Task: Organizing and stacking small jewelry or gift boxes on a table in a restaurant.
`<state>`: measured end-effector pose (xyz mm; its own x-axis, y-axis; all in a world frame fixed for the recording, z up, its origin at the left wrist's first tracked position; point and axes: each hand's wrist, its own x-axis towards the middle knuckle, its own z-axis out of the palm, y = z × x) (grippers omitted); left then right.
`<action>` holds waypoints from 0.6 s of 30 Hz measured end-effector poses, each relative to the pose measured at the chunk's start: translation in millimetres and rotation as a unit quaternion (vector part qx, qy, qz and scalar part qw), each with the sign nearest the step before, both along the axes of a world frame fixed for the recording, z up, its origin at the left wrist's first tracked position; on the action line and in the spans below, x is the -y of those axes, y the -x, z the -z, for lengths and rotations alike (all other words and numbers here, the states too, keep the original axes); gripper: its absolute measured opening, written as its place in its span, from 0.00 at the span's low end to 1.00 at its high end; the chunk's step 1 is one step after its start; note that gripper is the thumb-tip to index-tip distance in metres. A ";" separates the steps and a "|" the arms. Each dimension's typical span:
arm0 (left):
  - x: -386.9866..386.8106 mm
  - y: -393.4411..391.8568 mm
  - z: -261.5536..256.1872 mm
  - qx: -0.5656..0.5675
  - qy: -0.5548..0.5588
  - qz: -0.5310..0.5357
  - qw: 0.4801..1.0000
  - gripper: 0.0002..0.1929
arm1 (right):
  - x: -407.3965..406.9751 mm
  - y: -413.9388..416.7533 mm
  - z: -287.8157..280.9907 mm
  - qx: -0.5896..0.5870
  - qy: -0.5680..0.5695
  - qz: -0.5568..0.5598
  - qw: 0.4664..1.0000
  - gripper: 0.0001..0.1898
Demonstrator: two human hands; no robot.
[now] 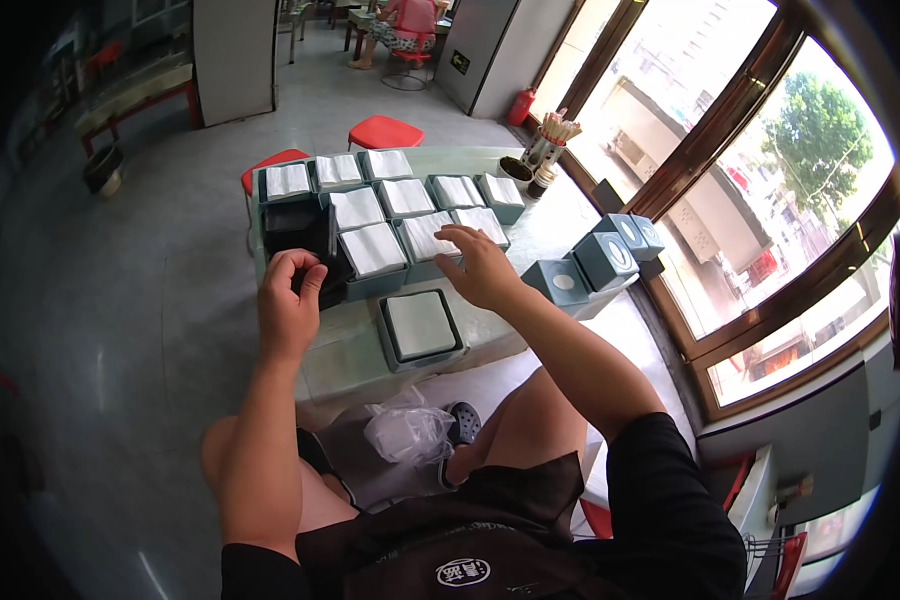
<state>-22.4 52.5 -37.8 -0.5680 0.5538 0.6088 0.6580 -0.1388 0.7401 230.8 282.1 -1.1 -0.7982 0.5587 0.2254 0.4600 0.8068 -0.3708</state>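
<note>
My left hand, thumb and fingers curled, is at the near side of black open boxes or trays. I cannot tell whether it grips one of their edges. My right hand hovers with fingers apart and nothing in them, over a blue-grey box of white paper napkins. Several more napkin-filled boxes stand in rows on the pale table, such as a napkin box between my hands. Nearest me, a single box has a black inner rim around its napkin stack.
Blue-grey box covers with round openings stand at the table's right. A steel holder of chopsticks and a dark bowl sit at the far right corner. Red stools flank the far side. A plastic bag lies below, between my legs.
</note>
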 end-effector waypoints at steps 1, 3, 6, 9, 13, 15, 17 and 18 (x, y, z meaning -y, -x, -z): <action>-0.1 -3.7 -5.5 -0.006 -0.070 0.039 0.997 0.11 | 6.7 1.2 -8.2 0.000 0.001 -0.001 1.000 0.28; 5.3 -12.3 -1.5 0.032 -0.042 0.069 0.996 0.13 | 25.4 -0.1 -27.0 -0.101 0.025 -0.062 0.993 0.44; 4.7 -26.1 11.6 0.284 -0.037 0.275 0.918 0.17 | 60.0 4.4 -52.8 -0.113 -0.083 -0.171 0.975 0.61; 1.4 -49.5 1.6 0.439 -0.014 0.379 0.815 0.17 | 67.6 2.7 -60.4 0.005 -0.062 -0.224 0.973 0.72; -0.9 -42.9 9.4 0.454 0.047 0.403 0.793 0.21 | 63.4 -9.9 -70.5 0.122 0.065 -0.214 0.967 0.73; 5.3 -57.4 0.0 0.132 0.113 0.194 0.965 0.24 | 47.6 -17.2 -53.7 0.125 0.066 -0.228 0.963 0.72; 11.0 -55.6 1.3 0.085 0.149 0.172 0.970 0.41 | 39.8 -21.2 -42.1 0.144 0.093 -0.228 0.958 0.70; 14.2 -55.3 1.9 0.029 0.148 0.199 0.968 0.46 | 39.1 -21.8 -36.5 0.143 0.093 -0.229 0.958 0.70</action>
<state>32.9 38.2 -39.7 -0.3010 0.8815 0.3639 0.5526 -0.1498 0.8199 252.5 242.9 35.4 -0.9834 0.1450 -0.1087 0.1784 0.8809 -0.4384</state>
